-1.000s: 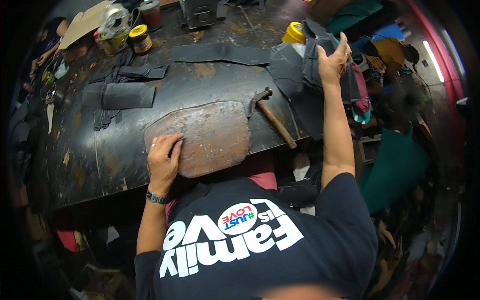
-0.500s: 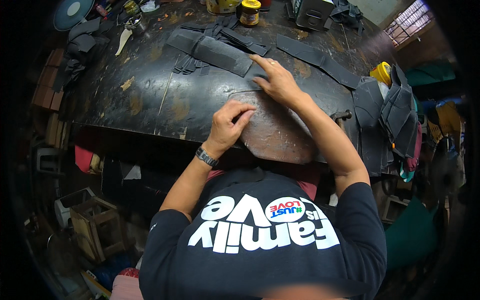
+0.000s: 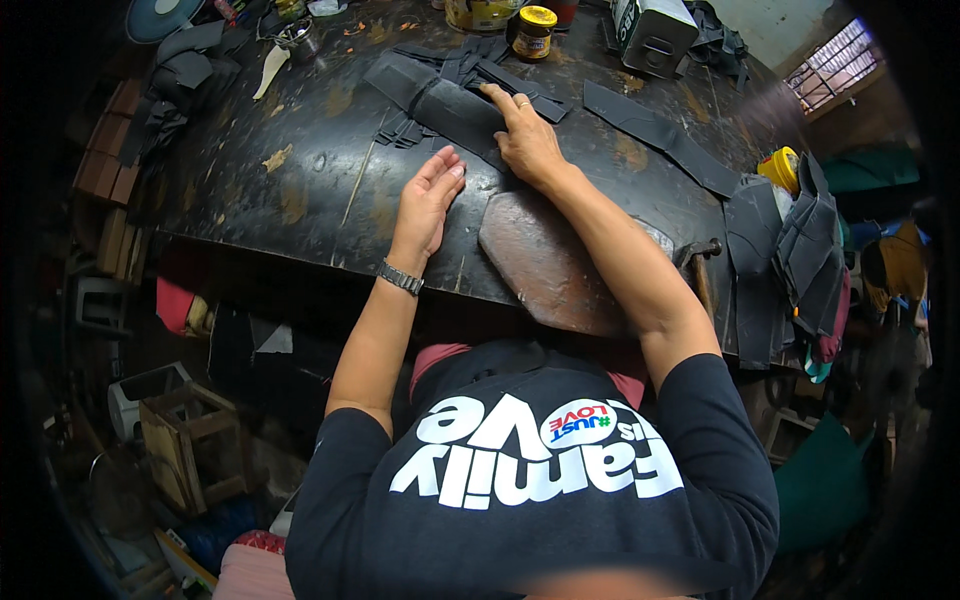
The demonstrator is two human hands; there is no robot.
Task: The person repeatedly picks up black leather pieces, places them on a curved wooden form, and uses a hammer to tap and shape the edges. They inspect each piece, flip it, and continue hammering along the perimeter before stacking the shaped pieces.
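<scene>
While the left hand (image 3: 430, 200) hangs flat and empty, the right hand (image 3: 520, 135) is closer, thumb and fingers spread; dark bundle (image 3: 455, 115) lies just left of it, long axis slanting far-left to near-right. Can't tell if they touch.
</scene>
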